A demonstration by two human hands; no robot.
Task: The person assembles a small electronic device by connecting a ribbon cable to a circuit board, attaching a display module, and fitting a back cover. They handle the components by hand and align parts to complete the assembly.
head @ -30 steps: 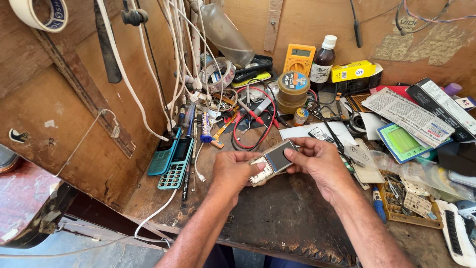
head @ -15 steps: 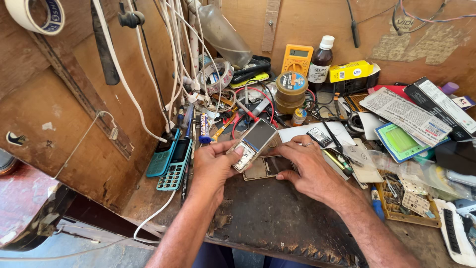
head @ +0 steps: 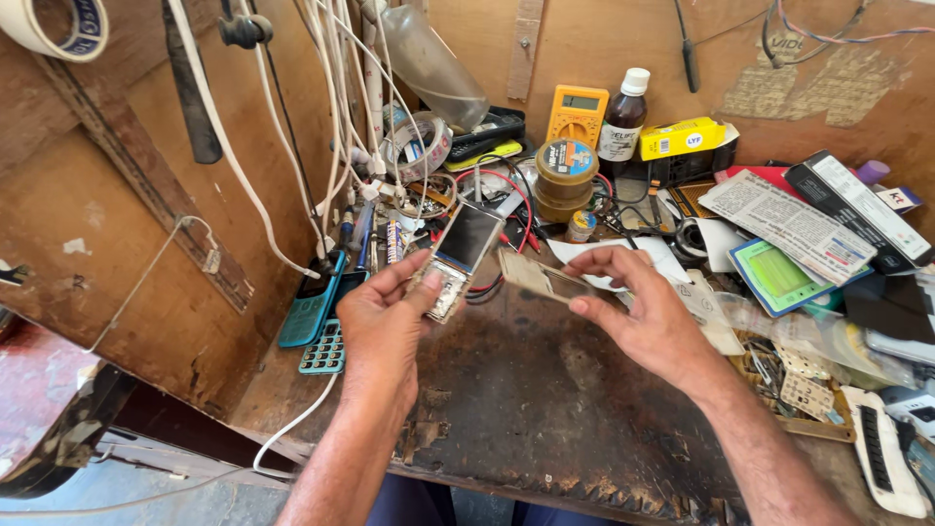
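Presently: left hand (head: 385, 326) grips opened phone (head: 456, 258), right hand (head: 638, 312) pinches thin cover panel (head: 534, 278) just right of it. Likely light, fragile; hold by edges.

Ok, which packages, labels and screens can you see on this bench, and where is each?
Phone screen: dark rectangle, held in left hand.
Yellow multimeter: back wall, small grey display.
Dark bottle: beside the multimeter, white cap, white label.
Yellow box: right of the bottle.
Printed leaflet: right side, white.
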